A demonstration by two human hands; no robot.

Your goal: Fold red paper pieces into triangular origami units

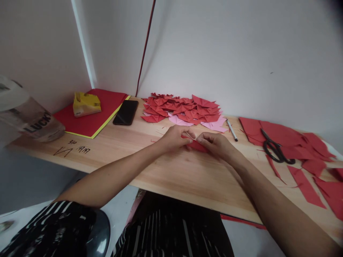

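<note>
Close together above the middle of the wooden table (171,171), both my hands pinch one piece of red paper (200,146). My left hand (177,138) has thumb and fingers closed on its left part. On the right part, my right hand (214,142) grips with thumb and forefinger. Much of the paper is hidden behind the fingers, so its folds cannot be made out. Just beyond the hands lies a pile of folded red paper pieces (184,109), with a few pink ones (215,125) at its front edge.
To the right lie scissors (277,150) with black handles, red paper sheets (284,134), cut strips (307,185) and a marker (232,130). Leftward are a phone (125,112), red sheets (107,98) under a yellow packet (87,104), and a large clear bottle (34,117). A wall stands behind.
</note>
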